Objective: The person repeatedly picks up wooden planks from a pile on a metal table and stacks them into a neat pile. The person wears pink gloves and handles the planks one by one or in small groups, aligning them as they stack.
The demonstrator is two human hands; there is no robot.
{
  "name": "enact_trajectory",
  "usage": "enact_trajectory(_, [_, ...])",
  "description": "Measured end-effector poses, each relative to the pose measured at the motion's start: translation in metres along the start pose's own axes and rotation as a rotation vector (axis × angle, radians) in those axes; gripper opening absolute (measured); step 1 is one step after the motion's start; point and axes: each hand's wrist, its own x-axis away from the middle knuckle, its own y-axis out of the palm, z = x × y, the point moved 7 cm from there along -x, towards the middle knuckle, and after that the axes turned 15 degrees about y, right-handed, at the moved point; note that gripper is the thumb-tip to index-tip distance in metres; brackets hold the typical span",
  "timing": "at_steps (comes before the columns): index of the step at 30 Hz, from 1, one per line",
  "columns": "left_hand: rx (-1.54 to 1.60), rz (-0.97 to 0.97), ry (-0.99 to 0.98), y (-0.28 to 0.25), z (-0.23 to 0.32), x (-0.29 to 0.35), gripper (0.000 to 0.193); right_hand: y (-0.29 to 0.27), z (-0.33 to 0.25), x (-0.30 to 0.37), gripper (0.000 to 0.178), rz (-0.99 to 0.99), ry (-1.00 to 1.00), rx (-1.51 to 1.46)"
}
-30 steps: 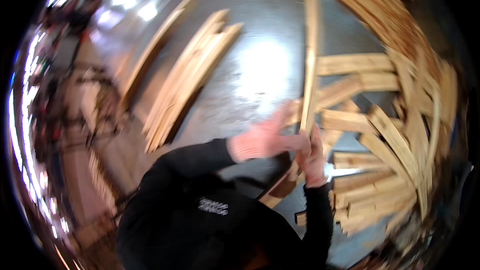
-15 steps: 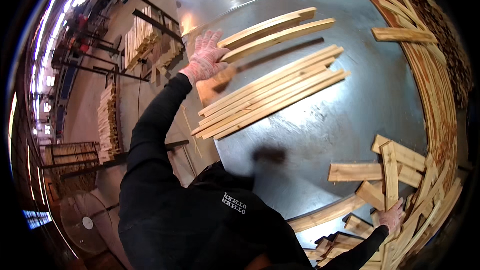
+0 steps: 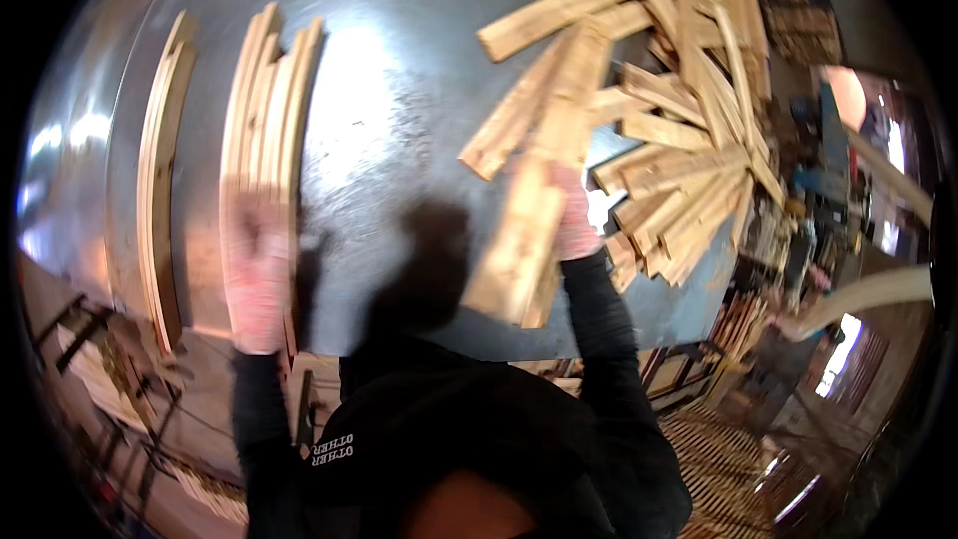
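Note:
My left hand [image 3: 259, 289], in a pinkish-white glove and blurred by motion, lies over the near end of a row of narrow wooden strips [image 3: 261, 105]. Whether its fingers grip them does not show. Further left lies a smaller group of wooden strips [image 3: 160, 195]. On the right, my gloved right hand [image 3: 575, 218] closes on the edge of a wooden board [image 3: 516, 255], which tilts toward the table's near edge. Another board [image 3: 571, 100] extends beyond it, overlapping the loose pieces. The right fingers are partly hidden behind the wood.
A loose pile of short boards [image 3: 689, 175] spreads across the right of the metal table [image 3: 399, 90]. Stacked wood [image 3: 105, 369] stands off the table at lower left. Slatted wood [image 3: 733, 464] and machinery [image 3: 813, 200] are beyond the right side.
The view has turned toward the pile. My left hand has moved from the smaller strip group to the larger row. My right hand has brought a board out of the pile toward me.

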Motion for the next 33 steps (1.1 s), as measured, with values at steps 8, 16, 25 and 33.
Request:
enact_trajectory(8, [0.639, -0.454, -0.383, 0.243, -0.024, 0.08, 0.05, -0.079, -0.181, 0.071, 0.112, 1.525, -0.608, 1.256])
enact_trajectory(16, [0.084, -0.246, -0.078, 0.314, 0.001, 0.105, 0.038, -0.152, -0.155, 0.084, 0.104, 1.107, -0.731, 0.702])
enact_trajectory(25, [0.265, -0.608, -0.43, 0.417, -0.001, 0.171, 0.05, -0.121, -0.118, 0.112, 0.056, 0.279, -1.01, 1.066])
enact_trajectory(33, [0.295, -0.442, -0.555, 0.396, 0.033, 0.174, 0.046, -0.297, -0.328, 0.121, 0.11, 0.431, -0.318, 2.484])
